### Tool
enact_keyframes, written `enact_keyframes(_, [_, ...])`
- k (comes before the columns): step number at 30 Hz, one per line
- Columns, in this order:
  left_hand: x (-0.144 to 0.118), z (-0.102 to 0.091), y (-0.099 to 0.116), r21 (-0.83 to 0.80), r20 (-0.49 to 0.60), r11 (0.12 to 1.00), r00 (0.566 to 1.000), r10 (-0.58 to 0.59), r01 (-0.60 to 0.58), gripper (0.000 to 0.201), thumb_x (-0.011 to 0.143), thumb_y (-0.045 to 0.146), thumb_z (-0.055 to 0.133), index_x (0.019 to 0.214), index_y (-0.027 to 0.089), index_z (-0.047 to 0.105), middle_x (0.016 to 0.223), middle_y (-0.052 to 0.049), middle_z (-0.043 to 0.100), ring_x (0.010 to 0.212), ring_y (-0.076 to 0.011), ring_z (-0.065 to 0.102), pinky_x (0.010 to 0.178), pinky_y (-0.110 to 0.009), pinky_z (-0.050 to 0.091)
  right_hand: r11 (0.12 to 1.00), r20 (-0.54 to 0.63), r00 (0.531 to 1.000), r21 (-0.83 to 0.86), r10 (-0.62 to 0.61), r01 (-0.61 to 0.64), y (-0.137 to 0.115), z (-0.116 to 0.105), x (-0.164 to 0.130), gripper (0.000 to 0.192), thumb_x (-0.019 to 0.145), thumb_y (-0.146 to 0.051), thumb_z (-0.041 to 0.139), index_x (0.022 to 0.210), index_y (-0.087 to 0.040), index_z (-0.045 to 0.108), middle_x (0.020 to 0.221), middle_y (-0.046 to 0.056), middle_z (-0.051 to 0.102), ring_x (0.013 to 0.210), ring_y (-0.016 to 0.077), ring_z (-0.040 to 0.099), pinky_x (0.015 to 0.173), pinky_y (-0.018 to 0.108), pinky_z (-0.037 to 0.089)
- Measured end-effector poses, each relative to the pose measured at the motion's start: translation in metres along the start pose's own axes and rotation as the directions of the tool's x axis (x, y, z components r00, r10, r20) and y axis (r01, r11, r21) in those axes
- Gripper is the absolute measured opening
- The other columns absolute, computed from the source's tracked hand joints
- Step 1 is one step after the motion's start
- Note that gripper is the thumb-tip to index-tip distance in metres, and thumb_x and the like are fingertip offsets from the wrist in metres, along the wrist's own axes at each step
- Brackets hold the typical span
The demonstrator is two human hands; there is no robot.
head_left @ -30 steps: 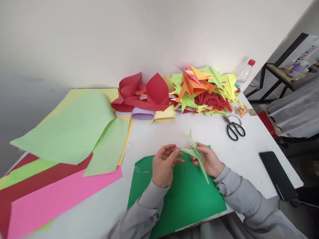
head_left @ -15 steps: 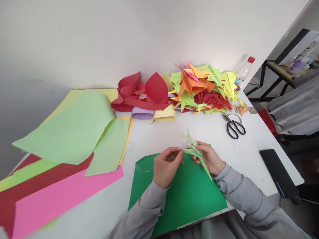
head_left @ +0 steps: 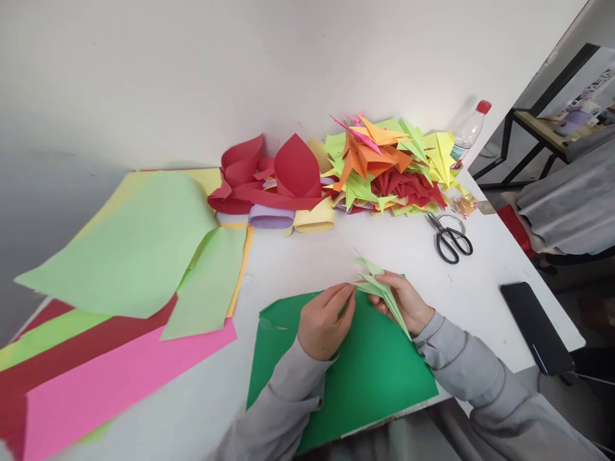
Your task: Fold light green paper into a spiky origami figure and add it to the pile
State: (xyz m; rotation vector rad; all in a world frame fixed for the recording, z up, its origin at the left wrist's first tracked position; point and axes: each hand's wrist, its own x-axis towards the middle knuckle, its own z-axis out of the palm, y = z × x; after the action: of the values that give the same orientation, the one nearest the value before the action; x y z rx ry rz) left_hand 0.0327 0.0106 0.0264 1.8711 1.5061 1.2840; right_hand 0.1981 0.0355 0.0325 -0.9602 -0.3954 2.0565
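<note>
A pale green origami crane [head_left: 388, 296], folded into narrow points, is pinched between the thumb and fingers of my right hand [head_left: 406, 302]. My left hand [head_left: 327, 322] closes its fingertips on the thin point at the folded paper's left side; the fingers partly hide that tip. Both hands are held above a dark green sheet [head_left: 369, 384] lying at the table's front edge. Behind them, against the wall, rises a heap of folded paper cranes [head_left: 377, 157] in orange, red, yellow, green and pink.
Black-handled scissors [head_left: 449, 240] lie right of centre, and a phone [head_left: 535, 326] rests near the right edge. A red-capped bottle [head_left: 471, 134] stands at the back. Large coloured sheets [head_left: 129, 250] cover the left side, beside curled red paper pieces [head_left: 296, 168].
My left hand has turned so its back shows more, its fingers still at the left point. The folded paper has tilted slightly in my right hand. The view has shifted a little.
</note>
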Motion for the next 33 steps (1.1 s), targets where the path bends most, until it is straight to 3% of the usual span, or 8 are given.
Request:
enact_keyframes(5, [0.001, -0.002, 0.007, -0.089, -0.016, 0.996, 0.999, -0.033, 0.032, 0.012, 0.077, 0.025, 0.063, 0.077, 0.023, 0.075, 0.086, -0.008, 0.075, 0.07, -0.0211, 0.07, 0.069, -0.031, 0.059, 0.999, 0.025, 0.999, 0.045, 0.03, -0.031, 0.0, -0.003, 0.001, 0.008, 0.078, -0.019, 0.061, 0.083, -0.013, 0.062, 0.065, 0.002, 0.065, 0.045, 0.0082, 0.054, 0.036, 0.015, 0.038])
enact_keyframes(9, [0.003, -0.002, 0.01, -0.331, 0.054, 0.912, 0.97, -0.238, 0.242, 0.012, 0.075, 0.029, 0.066, 0.072, 0.021, 0.074, 0.078, -0.007, 0.073, 0.067, -0.0204, 0.067, 0.055, -0.03, 0.059, 1.0, 0.041, 0.999, 0.02, 0.005, -0.006, -0.001, -0.002, 0.0, 0.01, 0.079, -0.019, 0.061, 0.086, -0.013, 0.062, 0.071, 0.003, 0.068, 0.046, 0.0081, 0.055, 0.035, 0.015, 0.039])
enact_keyframes(12, [0.006, -0.001, 0.01, -0.501, 0.153, 0.74, 0.888, -0.433, 0.448, 0.014, 0.066, 0.033, 0.073, 0.069, 0.02, 0.073, 0.072, -0.005, 0.07, 0.062, -0.0198, 0.065, 0.048, -0.031, 0.06, 1.0, 0.046, 0.999, -0.009, -0.017, 0.017, -0.001, -0.001, -0.001, 0.013, 0.079, -0.02, 0.061, 0.089, -0.013, 0.062, 0.077, 0.005, 0.07, 0.047, 0.0081, 0.055, 0.036, 0.015, 0.039])
enact_keyframes(16, [0.01, -0.002, 0.01, -0.565, 0.273, 0.534, 0.753, -0.599, 0.63, 0.027, 0.054, 0.035, 0.082, 0.068, 0.015, 0.071, 0.06, -0.003, 0.068, 0.058, -0.0195, 0.065, 0.045, -0.029, 0.059, 1.0, 0.034, 0.999, -0.019, -0.015, 0.015, -0.001, 0.001, -0.002, 0.014, 0.076, -0.02, 0.062, 0.088, -0.013, 0.063, 0.076, 0.004, 0.071, 0.046, 0.0082, 0.056, 0.035, 0.015, 0.039])
enact_keyframes(24, [0.017, -0.007, 0.013, -0.556, 0.457, 0.318, 0.602, -0.654, 0.768, 0.042, 0.04, 0.035, 0.089, 0.069, 0.012, 0.069, 0.058, -0.002, 0.067, 0.055, -0.0165, 0.064, 0.041, -0.024, 0.056, 0.998, 0.019, 1.0, -0.062, -0.004, 0.005, -0.002, 0.001, -0.001, 0.017, 0.074, -0.022, 0.066, 0.087, -0.012, 0.064, 0.074, 0.005, 0.07, 0.045, 0.0078, 0.055, 0.034, 0.014, 0.039])
enact_keyframes(33, [0.019, -0.011, 0.009, -0.525, 0.492, 0.263, 0.541, -0.682, 0.809, 0.047, 0.033, 0.034, 0.092, 0.067, 0.011, 0.07, 0.058, -0.002, 0.069, 0.051, -0.0146, 0.063, 0.039, -0.023, 0.056, 0.995, 0.009, 1.0, -0.098, -0.001, 0.002, -0.003, 0.0, -0.002, 0.018, 0.074, -0.023, 0.066, 0.088, -0.013, 0.062, 0.065, 0.001, 0.065, 0.042, 0.0076, 0.053, 0.033, 0.014, 0.036])
